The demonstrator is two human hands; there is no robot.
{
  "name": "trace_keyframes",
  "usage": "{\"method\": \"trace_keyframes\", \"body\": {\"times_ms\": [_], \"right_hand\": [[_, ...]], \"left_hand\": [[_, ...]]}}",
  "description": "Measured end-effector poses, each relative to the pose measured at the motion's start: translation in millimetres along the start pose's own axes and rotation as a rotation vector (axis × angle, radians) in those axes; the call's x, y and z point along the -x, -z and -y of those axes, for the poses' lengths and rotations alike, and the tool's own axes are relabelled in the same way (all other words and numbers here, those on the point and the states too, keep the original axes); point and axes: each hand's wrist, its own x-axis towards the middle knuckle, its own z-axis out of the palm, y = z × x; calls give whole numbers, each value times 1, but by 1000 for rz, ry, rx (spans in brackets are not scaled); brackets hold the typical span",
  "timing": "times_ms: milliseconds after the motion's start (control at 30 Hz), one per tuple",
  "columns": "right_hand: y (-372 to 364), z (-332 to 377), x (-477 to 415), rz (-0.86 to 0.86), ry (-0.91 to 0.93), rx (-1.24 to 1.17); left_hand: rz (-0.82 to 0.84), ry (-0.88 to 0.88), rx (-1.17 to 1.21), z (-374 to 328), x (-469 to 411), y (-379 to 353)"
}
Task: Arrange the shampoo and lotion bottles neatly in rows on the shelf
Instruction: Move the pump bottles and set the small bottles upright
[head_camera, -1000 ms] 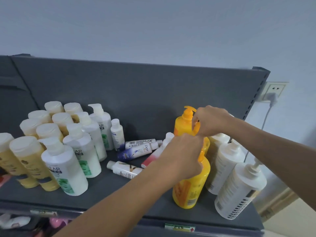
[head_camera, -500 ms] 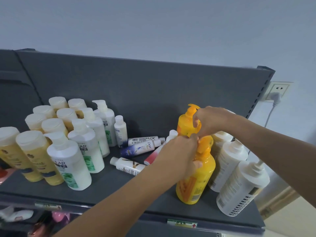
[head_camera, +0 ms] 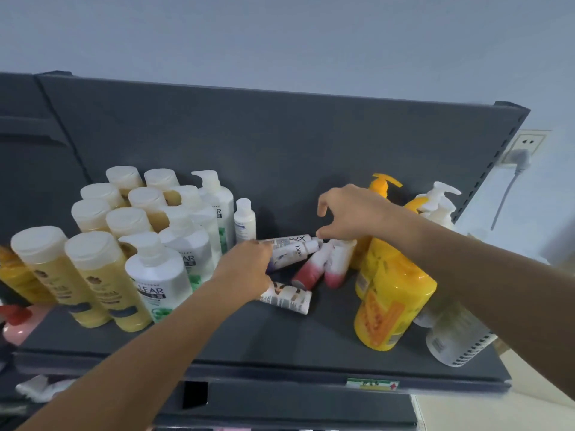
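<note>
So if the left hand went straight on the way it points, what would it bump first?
Most likely the small Dove bottle lying right in front of the left hand; they may already touch. The Lux bottle lies just behind it.

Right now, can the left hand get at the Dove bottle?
Likely yes. The left hand is at the bottom end of the Dove bottle, with nothing between them. It lies flat, the Lux bottle close behind. Whether the fingers touch it yet is unclear.
</note>
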Motion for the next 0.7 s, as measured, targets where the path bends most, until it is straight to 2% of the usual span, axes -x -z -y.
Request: {"method": "trace_keyframes", "body": {"times_ms": [167,233,333,433,600,700], "right_hand": [[-27,3,-13,15,-143,211],[-32,-1,-16,79,-180,184],[-38,-5,-21,203,-212,81],[-43,-4,-24,210,-201,120],[-51,-4,-24,211,-167,171],[-52,-2,-21,230,-138,129]], "left_hand": [[177,-53,-148,30,-14,-34],[227,-68,-210,34,-17,-43],[229,-99,-323,35,-18,-49],[177,-139,-442,37,-21,-52],[220,-187,-429,36,-18,-55],[311,-155,-293,36,-15,-57]]}}
